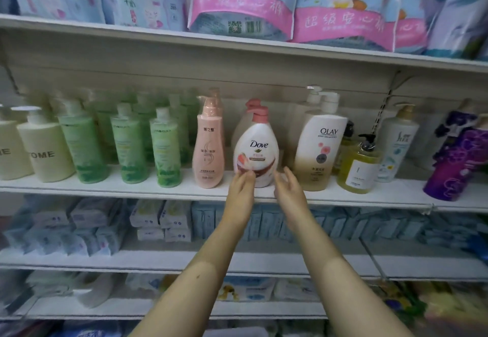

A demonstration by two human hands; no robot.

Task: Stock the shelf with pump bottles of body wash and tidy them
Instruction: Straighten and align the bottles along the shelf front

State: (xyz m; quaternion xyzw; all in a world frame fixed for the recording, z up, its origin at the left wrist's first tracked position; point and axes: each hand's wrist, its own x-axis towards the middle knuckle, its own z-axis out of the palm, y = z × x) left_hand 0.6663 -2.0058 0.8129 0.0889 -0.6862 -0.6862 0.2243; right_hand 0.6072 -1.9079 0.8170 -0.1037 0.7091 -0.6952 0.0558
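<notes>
The Dove bottle (256, 149) was shown standing on the shelf (132, 188) between both sets of fingers (247, 176); those of the left hand (240, 187) were laid released against its base, those of the right hand (290, 187) spread just beside. Stocking was judged nearly done, straightening left.

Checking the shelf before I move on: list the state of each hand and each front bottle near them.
Dove bottle: upright on shelf, label forward, pump fitted.
Left hand: fingertips touching Dove bottle's lower left.
Right hand: open, beside the bottle; contact unclear.
Olay bottle: upright, label forward.
Pink bottle: upright, label forward.
</notes>
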